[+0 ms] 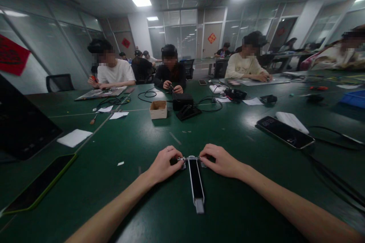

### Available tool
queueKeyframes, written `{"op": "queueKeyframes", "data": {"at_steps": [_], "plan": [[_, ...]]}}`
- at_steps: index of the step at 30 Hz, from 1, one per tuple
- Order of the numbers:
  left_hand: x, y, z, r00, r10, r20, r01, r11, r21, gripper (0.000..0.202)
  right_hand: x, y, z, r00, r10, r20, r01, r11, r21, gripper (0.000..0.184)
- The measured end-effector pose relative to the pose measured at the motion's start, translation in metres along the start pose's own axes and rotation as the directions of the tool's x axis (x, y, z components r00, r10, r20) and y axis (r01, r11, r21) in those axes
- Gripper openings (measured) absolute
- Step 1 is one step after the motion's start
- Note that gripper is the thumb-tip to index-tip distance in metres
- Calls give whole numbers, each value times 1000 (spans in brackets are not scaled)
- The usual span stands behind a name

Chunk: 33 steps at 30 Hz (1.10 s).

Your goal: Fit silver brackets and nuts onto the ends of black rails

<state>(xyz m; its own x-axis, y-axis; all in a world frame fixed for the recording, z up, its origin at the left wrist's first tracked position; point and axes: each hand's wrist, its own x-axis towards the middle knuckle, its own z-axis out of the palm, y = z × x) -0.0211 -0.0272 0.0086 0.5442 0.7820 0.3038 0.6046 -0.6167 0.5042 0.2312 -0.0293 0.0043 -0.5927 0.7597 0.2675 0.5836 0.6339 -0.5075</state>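
A slim, long device (195,178) with a black face and a pale rim lies on the green table in front of me. From its near end sticks out a flat silver tab (200,206). At the far end it has a narrow crosspiece with small shiny metal bits at both sides. My left hand (165,164) pinches the small metal part (183,161) on the left side, thumb and forefinger together. On the right side, my right hand (219,161) is closed with its fingertips at the crosspiece; its exact grip is too small to make out.
Black phone (285,132) and white block (292,121) lie right, near dark cables. Left are a green-edged phone (40,182), white paper (74,138) and a dark screen (25,117). Ahead stand a small cardboard box (158,110) and black box (183,101); several people sit across the table.
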Motion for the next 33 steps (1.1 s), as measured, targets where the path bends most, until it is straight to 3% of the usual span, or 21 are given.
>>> {"op": "queueKeyframes", "data": {"at_steps": [27,33], "plan": [[-2,0,-1,999,51,-6,-51,997,-52,9,-1,3,1,1000,12,12,-12,1000,17,17],[-1,-4,3,1000,-7,-22,7,1000,14,12,-1,2,1,1000,13,13,-13,1000,15,18]]}}
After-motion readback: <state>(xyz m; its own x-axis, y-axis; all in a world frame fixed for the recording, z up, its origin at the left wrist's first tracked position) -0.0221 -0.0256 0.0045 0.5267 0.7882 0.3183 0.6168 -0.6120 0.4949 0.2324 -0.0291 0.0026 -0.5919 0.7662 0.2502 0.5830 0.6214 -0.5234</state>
